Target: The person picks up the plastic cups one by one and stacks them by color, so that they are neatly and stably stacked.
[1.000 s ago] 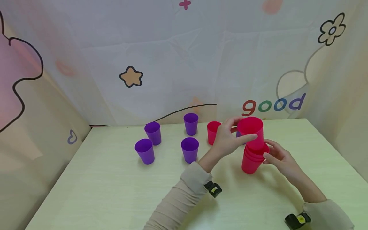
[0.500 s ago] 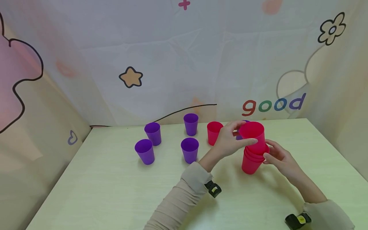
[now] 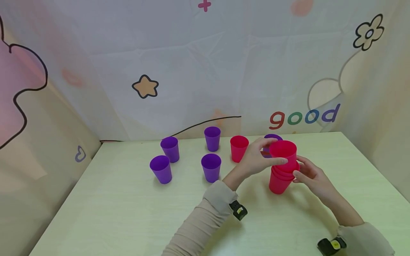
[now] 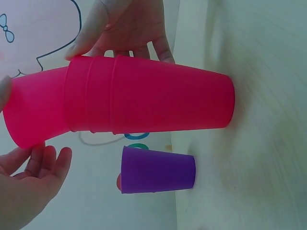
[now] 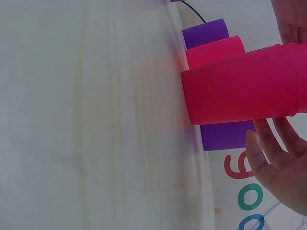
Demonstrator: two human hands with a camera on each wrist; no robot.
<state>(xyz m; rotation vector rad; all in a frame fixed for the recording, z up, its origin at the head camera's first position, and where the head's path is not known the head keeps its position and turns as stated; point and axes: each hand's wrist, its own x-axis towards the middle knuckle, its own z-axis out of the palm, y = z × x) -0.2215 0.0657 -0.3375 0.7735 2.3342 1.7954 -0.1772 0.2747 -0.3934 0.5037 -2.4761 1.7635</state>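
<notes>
In the head view my left hand [image 3: 256, 160] pinches a red cup [image 3: 284, 158] by its sides, thumb in front and fingers behind. The lower part of that cup sits inside a stack of red cups [image 3: 279, 184] standing on the table. My right hand [image 3: 315, 179] holds the stack near its rims from the right. The left wrist view shows the upper cup [image 4: 38, 103] tilted slightly against the stack [image 4: 168, 96], with several rims close together. In the right wrist view the fingers [image 5: 273, 143] of my right hand lie beside the stack.
Behind my left hand stand a single red cup [image 3: 238, 149] and a partly hidden purple cup [image 3: 266, 151]. Several purple cups stand upright further left, among them a near one [image 3: 211, 169] and the leftmost [image 3: 161, 170]. A printed cloth [image 3: 192, 81] hangs behind the table [image 3: 128, 213].
My left hand has lowered the upper red cup further into the stack, moving slightly right. More of the purple cup behind shows now. My right hand and the stack have stayed in place.
</notes>
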